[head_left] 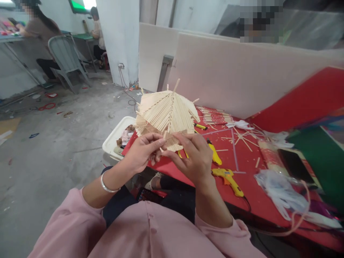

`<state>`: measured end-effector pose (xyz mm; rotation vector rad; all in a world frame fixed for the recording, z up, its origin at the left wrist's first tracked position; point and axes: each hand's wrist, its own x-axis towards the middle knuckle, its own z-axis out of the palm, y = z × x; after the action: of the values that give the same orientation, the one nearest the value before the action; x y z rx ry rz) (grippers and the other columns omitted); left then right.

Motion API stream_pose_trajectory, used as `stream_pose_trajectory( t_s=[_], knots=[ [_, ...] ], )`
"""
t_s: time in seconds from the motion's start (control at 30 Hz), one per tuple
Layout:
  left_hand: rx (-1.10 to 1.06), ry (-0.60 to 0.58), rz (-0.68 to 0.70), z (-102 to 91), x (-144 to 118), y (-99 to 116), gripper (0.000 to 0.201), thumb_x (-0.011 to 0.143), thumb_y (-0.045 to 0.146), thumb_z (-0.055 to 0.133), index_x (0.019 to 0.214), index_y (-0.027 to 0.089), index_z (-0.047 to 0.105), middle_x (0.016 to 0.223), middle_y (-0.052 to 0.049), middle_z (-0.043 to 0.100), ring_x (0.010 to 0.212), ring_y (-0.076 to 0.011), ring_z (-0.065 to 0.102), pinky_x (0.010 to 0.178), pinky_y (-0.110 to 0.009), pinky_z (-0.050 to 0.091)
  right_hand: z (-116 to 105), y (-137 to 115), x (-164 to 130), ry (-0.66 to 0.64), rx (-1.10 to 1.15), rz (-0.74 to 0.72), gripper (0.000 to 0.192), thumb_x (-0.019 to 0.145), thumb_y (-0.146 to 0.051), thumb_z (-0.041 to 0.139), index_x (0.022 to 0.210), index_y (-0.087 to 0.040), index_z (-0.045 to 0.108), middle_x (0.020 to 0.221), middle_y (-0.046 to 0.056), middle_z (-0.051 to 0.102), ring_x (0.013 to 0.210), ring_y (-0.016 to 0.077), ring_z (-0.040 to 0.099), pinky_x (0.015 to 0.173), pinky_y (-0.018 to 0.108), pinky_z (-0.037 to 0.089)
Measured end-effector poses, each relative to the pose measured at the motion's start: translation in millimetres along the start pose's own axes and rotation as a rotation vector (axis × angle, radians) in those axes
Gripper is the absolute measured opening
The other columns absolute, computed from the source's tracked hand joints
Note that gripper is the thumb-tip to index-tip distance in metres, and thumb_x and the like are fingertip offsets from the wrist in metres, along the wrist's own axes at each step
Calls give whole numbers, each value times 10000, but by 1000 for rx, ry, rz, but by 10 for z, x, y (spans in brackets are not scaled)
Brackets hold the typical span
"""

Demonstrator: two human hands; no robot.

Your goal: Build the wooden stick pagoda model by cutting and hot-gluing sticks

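A cone-shaped canopy of pale wooden sticks [166, 111], like a small roof or umbrella, sits at the near left end of the red table. Rows of sticks fan out between ribs whose ends stick out past the rim. My left hand [143, 150] has its thumb and fingers closed on the canopy's near edge, by a protruding stick end. My right hand [197, 156] grips the same edge from the right, thumb below and fingers above. Any small piece between the fingertips is too hard to make out.
On the red table [193, 175] lie a yellow glue gun [228, 179], a yellow-handled tool [214, 152], a cutter knife [200, 126], bundled sticks [216, 116], a star of sticks [243, 138], a phone [294, 165] and plastic bags [282, 193]. A white bin [109, 139] stands left.
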<state>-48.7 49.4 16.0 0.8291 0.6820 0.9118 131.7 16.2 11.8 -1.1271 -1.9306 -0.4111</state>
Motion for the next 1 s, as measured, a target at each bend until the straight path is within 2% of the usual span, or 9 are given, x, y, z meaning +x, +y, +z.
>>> stream_pose_trajectory(
  t_s=[0.13,0.27,0.37,0.47,0.57,0.67,0.77,0.9,1.0],
  knots=[
    [84,-50,83,97,-227,-58,346,832,449,803,892,192,580,619,53,649,378,-62,530,327,-146,382,-158,-38,-166,21,171,-23,169,911,-263,711,1076,-240,740,772,13,710,660,128,633,608,255,498],
    [226,-224,96,287,-411,-257,305,924,471,707,907,183,610,721,-12,684,458,-78,575,397,-175,445,-379,46,-414,-88,363,91,104,945,-219,651,935,-223,755,724,4,715,621,106,636,585,228,499],
    [279,-316,36,476,-340,-521,330,946,494,670,897,172,619,688,-15,659,462,-76,546,429,-189,446,-589,183,-668,-133,419,332,177,983,-235,604,1060,-230,763,839,20,754,720,111,680,657,228,537],
    [303,-388,12,709,-144,-806,372,914,523,694,853,164,616,720,-33,666,559,-106,591,519,-218,492,-770,316,-910,-184,561,594,390,1059,-392,455,1356,-253,667,1194,89,755,1037,166,719,853,307,590],
    [395,-442,119,918,42,-1037,309,910,459,700,836,164,646,815,-57,697,740,-152,644,694,-262,533,-882,442,-1064,-287,707,649,515,1041,-560,417,1351,-251,690,1260,99,753,1116,216,724,950,378,593],
    [539,-369,247,1029,184,-1194,181,948,340,640,871,180,675,892,-58,731,847,-166,665,800,-273,520,-1026,599,-1136,-236,576,732,369,983,-520,576,1088,-256,812,1022,57,818,931,212,773,857,346,619],
    [657,-186,312,1046,350,-1284,144,943,297,616,866,198,685,839,-36,729,790,-161,667,743,-260,507,-1302,843,-1184,-215,369,856,239,920,-454,676,947,-274,831,926,28,823,830,212,775,791,348,628],
    [850,-92,365,1037,668,-1348,147,931,287,609,837,203,686,727,0,676,646,-138,613,641,-246,453,-1674,1422,-1223,-485,283,858,286,880,-516,671,983,-302,830,943,0,822,809,212,761,725,334,616],
    [1141,-109,425,1081,944,-1407,182,934,239,579,797,194,690,768,-30,696,731,-165,633,681,-269,430,-1670,2064,-1184,-711,55,860,285,888,-478,645,1027,-303,822,1008,0,820,907,227,753,831,345,587]
  ],
)
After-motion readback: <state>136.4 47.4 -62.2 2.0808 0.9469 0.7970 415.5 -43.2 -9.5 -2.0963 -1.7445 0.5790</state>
